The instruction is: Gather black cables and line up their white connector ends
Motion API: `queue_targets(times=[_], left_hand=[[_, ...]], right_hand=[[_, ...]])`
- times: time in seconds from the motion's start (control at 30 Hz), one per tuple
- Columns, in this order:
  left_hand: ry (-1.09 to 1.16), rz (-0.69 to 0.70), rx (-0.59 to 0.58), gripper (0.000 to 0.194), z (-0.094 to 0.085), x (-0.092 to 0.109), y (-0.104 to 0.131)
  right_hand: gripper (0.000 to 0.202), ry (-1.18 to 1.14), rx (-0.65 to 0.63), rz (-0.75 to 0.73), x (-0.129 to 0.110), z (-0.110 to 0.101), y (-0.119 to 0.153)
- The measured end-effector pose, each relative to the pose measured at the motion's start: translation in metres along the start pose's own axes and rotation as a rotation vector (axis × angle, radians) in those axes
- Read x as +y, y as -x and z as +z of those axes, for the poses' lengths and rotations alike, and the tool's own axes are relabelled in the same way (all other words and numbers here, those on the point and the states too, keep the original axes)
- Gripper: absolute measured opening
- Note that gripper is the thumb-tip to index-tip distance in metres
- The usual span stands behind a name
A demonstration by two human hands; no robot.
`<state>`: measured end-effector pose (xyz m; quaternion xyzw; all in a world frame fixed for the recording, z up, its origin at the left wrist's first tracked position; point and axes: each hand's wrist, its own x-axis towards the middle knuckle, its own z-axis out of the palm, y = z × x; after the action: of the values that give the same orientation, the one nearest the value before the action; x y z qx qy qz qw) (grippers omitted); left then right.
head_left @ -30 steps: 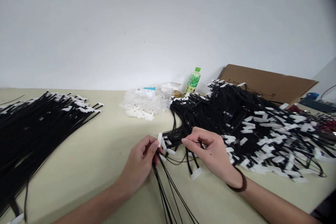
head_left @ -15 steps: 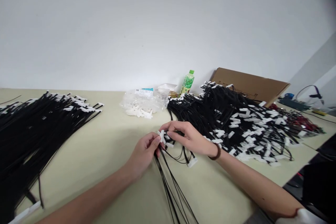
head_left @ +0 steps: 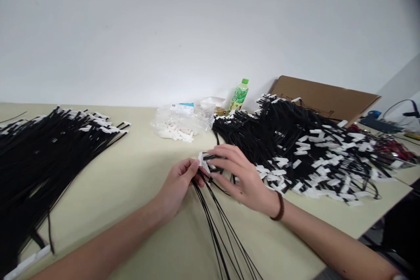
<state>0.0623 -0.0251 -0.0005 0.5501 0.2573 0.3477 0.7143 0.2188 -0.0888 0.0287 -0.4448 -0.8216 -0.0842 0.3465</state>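
Since the earlier frame, the right hand [head_left: 244,179] has loosened from a pinch into spread fingers; they lie beside the white connectors [head_left: 204,164] at the centre of the frame, and whether they touch them I cannot tell. The left hand [head_left: 177,183] has thumb and fingers closed on those connectors, and black cables [head_left: 215,232] run from there to the bottom edge. A cable pile [head_left: 46,162] fills the left side; another heap [head_left: 292,140] lies right of centre, near a green-capped bottle [head_left: 239,96].
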Motion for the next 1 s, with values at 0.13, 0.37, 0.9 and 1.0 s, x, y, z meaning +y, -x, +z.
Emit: queue_targets(times=[0.13, 0.37, 0.9, 1.0], left_hand=[[0.075, -0.036, 0.026, 0.027, 0.000, 0.001, 0.000], [0.143, -0.090, 0.000, 0.029, 0.001, 0.002, -0.001], [0.120, -0.079, -0.030, 0.027, 0.000, 0.002, -0.001], [0.122, -0.073, 0.000, 0.027, 0.000, 0.001, -0.001]], right_hand=[[0.024, 0.133, -0.052, -0.182, 0.001, 0.004, 0.007], [0.018, 0.312, 0.031, -0.291, -0.001, 0.004, 0.002], [0.019, -0.112, 0.025, -0.194, 0.002, 0.005, 0.002], [0.016, -0.429, 0.053, 0.112, 0.000, -0.003, 0.000]])
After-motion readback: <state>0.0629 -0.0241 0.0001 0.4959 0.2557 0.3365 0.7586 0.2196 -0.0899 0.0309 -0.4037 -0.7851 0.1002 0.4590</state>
